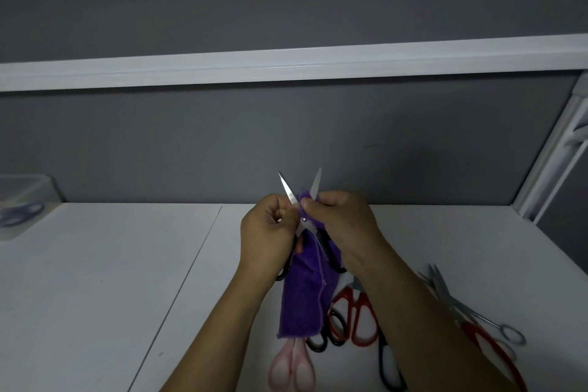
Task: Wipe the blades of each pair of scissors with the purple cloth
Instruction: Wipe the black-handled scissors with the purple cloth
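Two hands: both raised over the counter (95,296), close together, meeting at one pair of scissors
Left hand (267,232): fingers curled round the held scissors (288,193) at the left handle; black loop shows below the palm
Right hand (340,223): thumb and fingertips pinch the cloth (305,296) against the right blade, just above the pivot
Held scissors: in the air, tips up and away; blades spread in a V; handles black, partly hidden by palms and cloth
Cloth: purple; top end bunched between the blades under the right fingers; rest hangs down by the handles; lower edge above the pile (389,366) on the counter; touching it or not, cannot tell
Pile: several pairs lying on the counter below and right of the forearms; some overlap
Pink scissors (305,374): handles show just below the cloth's lower edge
Red scissors (353,298): just right of the cloth; handles toward the camera; black-looped pair (336,326) touching its left side
Steel scissors (467,312): far right of the pile; thin, blades pointing away; a second red-handled pair (486,344) beside them, partly under the right forearm
Box (31,188): clear, at the counter's far left; blue scissors (19,210) inside, blurred
Wall (191,137): grey, with a white rail (286,64) across
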